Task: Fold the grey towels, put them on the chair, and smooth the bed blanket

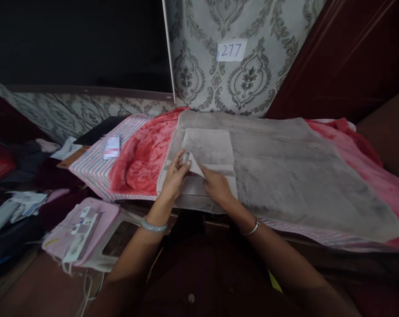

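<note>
A folded grey towel (209, 143) with a pale band lies on the left part of a larger grey plush cloth (291, 171). My left hand (175, 175) pinches the folded towel at its left side, thumb and fingers around a raised light-coloured corner flap (195, 166). From the right, my right hand (217, 184) grips the other side of that flap, its fingertips partly hidden by the cloth. Below the hands, the towel's near layers lie flat near the edge of the surface.
Red and pink plush blanket (149, 156) shows on both sides of the grey cloth, over a striped sheet (93, 165). A white packet (112, 148) lies at left. A pink stool (97, 215) carries a power strip (82, 233). A large screen (83, 44) stands behind.
</note>
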Demonstrator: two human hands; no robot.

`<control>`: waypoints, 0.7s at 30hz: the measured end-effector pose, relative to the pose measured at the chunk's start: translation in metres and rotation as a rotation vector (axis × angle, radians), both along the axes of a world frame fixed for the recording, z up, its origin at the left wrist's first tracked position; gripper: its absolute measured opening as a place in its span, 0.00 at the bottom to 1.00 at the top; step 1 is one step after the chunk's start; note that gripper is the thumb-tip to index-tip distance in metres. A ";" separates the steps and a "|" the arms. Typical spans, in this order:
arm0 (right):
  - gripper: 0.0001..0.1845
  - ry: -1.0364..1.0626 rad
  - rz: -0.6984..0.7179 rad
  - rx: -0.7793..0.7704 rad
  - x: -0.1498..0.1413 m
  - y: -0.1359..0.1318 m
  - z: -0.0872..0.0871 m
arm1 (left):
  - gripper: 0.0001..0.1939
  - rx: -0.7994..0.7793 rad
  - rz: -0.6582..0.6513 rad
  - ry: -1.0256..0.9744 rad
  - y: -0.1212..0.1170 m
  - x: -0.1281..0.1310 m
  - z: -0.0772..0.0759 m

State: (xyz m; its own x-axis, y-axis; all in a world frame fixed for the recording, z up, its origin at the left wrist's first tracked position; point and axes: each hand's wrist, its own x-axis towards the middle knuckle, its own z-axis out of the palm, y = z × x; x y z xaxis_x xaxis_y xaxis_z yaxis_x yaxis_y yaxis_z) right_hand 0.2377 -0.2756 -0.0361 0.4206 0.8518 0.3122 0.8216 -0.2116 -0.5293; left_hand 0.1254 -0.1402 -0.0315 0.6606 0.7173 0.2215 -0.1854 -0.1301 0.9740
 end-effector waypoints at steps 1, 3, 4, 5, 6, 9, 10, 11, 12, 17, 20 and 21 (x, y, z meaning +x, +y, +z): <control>0.36 0.070 -0.009 0.070 0.011 0.002 0.005 | 0.35 0.006 0.032 -0.012 -0.001 0.002 -0.001; 0.28 0.225 -0.037 0.237 0.033 0.002 0.016 | 0.33 0.102 0.081 0.036 -0.002 0.004 -0.007; 0.24 0.313 -0.059 0.317 0.043 0.001 0.021 | 0.31 0.204 0.078 0.102 -0.004 0.004 -0.010; 0.21 0.407 -0.086 0.386 0.052 0.000 0.025 | 0.29 0.335 0.052 0.189 -0.008 0.005 -0.012; 0.20 0.501 -0.113 0.442 0.059 -0.002 0.029 | 0.27 0.482 0.009 0.287 -0.014 0.007 -0.014; 0.20 0.681 -0.154 0.546 0.066 -0.005 0.038 | 0.25 0.882 -0.153 0.535 -0.043 0.017 -0.018; 0.20 0.688 -0.157 0.558 0.066 -0.005 0.040 | 0.26 0.975 -0.211 0.583 -0.055 0.021 -0.019; 0.20 0.669 -0.161 0.558 0.063 -0.005 0.041 | 0.27 1.048 -0.265 0.610 -0.067 0.024 -0.020; 0.20 0.629 -0.170 0.546 0.060 -0.005 0.042 | 0.28 1.104 -0.314 0.619 -0.078 0.027 -0.021; 0.20 0.342 -0.044 0.289 0.036 -0.007 0.031 | 0.21 1.043 -0.442 0.433 -0.097 0.016 -0.033; 0.22 0.248 0.112 0.121 0.024 -0.007 0.020 | 0.19 0.809 -0.366 0.313 -0.085 -0.007 -0.037; 0.22 0.224 0.136 0.090 0.022 -0.006 0.017 | 0.18 0.747 -0.329 0.287 -0.080 -0.016 -0.037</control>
